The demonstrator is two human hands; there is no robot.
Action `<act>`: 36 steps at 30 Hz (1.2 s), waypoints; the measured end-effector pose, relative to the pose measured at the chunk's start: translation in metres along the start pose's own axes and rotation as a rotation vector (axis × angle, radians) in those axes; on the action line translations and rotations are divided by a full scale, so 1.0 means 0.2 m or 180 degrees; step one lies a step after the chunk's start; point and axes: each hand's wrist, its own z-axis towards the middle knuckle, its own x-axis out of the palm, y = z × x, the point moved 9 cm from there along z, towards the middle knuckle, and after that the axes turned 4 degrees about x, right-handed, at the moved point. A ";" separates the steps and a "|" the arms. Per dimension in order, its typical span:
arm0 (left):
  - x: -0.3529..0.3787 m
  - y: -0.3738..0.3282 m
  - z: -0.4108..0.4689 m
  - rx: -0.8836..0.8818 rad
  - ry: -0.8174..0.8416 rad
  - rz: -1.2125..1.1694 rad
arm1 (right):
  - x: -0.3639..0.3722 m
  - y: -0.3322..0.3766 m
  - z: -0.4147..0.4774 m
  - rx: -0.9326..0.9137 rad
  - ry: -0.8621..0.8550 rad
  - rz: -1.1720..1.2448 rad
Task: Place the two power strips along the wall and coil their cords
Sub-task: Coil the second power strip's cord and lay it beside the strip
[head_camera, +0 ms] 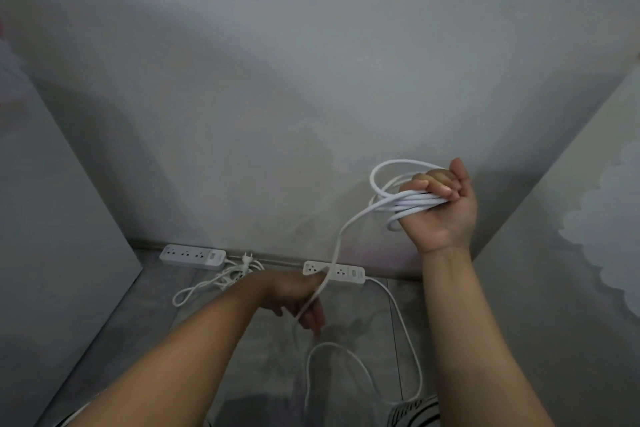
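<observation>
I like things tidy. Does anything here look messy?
Nothing looks broken. The cord beside the left power strip lies in a loose tangle, one loop straying over the floor. The right hand grips the other cord, half coiled.

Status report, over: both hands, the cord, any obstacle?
Right hand grips the cord in coiled loops, raised. Left hand pinches same cord lower. Left power strip and right power strip lie at wall; slack on floor. No obstacle seen.
</observation>
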 end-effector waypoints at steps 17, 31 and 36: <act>-0.36 -0.07 -0.16 0.0520 -0.1118 0.1046 | 0.01 -0.03 -0.02 0.0257 0.0037 -0.0854; -0.34 0.06 -0.11 0.0132 -0.1294 0.1080 | 0.05 0.04 -0.06 -0.0056 0.0294 -0.0170; -0.47 0.00 -0.16 0.0117 -0.1839 0.1257 | 0.13 -0.07 -0.08 0.0823 0.0118 -0.1953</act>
